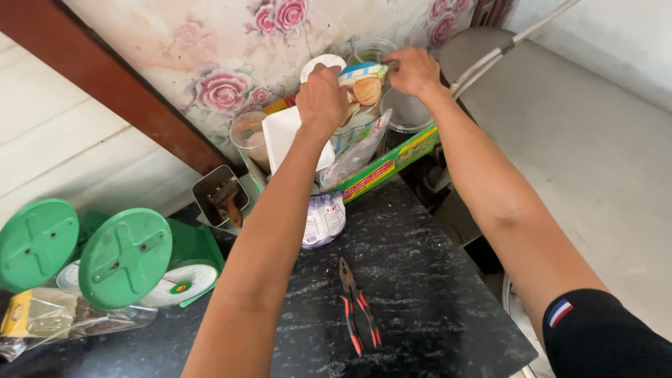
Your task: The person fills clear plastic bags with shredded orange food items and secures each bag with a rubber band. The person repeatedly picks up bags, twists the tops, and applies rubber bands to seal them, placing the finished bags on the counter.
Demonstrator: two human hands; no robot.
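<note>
Counter: a dark speckled stone top [434, 294] fills the near middle of the view, with a pale floor to its right.
Pliers: red-and-black-handled pliers [355, 313] lie flat on the counter, nearest the viewer, between the two forearms, touched by neither.
Scales: two green round scale pans [124, 257] stand tilted at the near left, white dials below them, a crumpled clear bag just in front.
White packet: a small printed plastic packet [323, 219] lies on the counter just beyond the pliers, beside the left forearm.
Metal cup: a square steel container [221, 196] with a brown-handled tool inside stands at the counter's far left edge.
Green box: a long green and yellow carton [388, 164] holds jars, clear bags and a white foam tray, against the flowered wall.
Left hand: the left hand [321, 100] is closed in a fist over the top of the box's contents, by a white round lid; what it grips is likely the packet's left edge, though the knuckles hide it.
Right hand: the right hand [414, 70] pinches the right top corner of the snack packet with narrowed fingers.
Snack packet: a colourful printed packet [362, 85] stands upright in the green box, between both hands, at the far end.
</note>
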